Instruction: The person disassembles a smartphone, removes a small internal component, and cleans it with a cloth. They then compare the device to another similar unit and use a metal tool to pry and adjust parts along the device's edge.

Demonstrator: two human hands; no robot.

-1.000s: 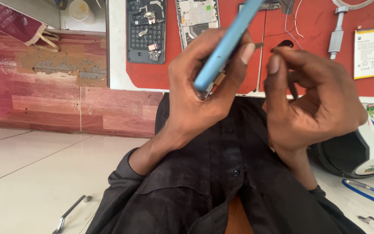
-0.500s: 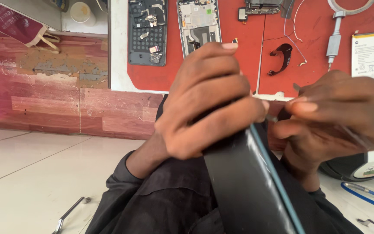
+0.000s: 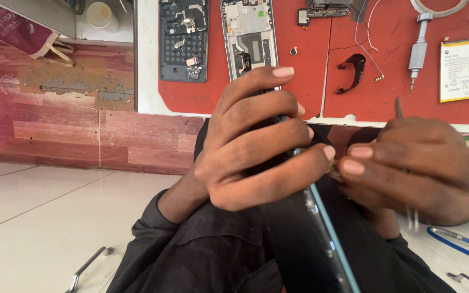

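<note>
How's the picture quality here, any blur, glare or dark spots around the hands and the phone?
Head view: even daylight, no harsh glare; the red mat with its parts is sharp. The left hand is fairly crisp, the right hand slightly motion-blurred, and the thin tool it holds smears. The phone, close to the lens, is dark and soft, with only its blue edge catching light.

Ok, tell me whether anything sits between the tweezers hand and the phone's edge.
Nothing visible does. The right hand, pinching thin metal tweezers, sits right against the phone, which the left hand grips from the other side. The fingertips of both hands nearly meet at the blue edge; the exact contact spot is hidden.
</note>
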